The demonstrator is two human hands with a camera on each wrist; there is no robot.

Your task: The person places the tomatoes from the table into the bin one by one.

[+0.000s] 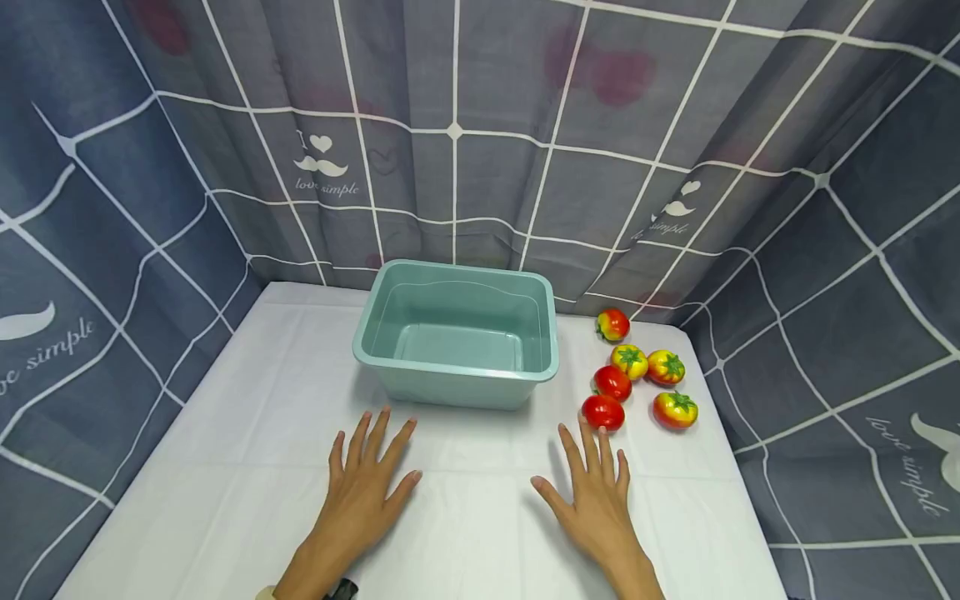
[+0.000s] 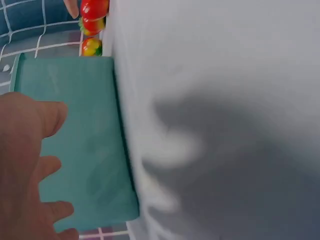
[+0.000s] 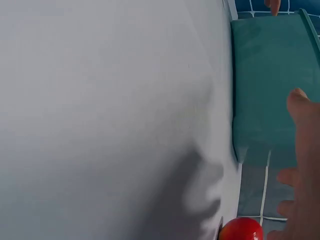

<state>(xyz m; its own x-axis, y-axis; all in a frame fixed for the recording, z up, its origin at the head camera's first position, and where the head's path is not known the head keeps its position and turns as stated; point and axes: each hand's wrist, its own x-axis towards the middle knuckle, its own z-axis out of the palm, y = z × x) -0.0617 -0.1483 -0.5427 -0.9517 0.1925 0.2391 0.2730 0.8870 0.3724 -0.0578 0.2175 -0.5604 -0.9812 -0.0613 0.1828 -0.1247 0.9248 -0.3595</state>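
In the head view my left hand is held over the white table in front of a green plastic tub, fingers spread and straight, holding nothing. My right hand hovers to the right with its fingers spread too. Its fingertips point at a red tomato, the nearest of several red and yellow-red tomatoes grouped right of the tub. In the left wrist view the left hand shows against the tub wall. In the right wrist view the right hand is apart from a tomato.
A white cloth covers the table. Grey-blue checked curtains enclose its back and both sides, close behind the tub. Another tomato lies near the back edge, and one lies farthest right.
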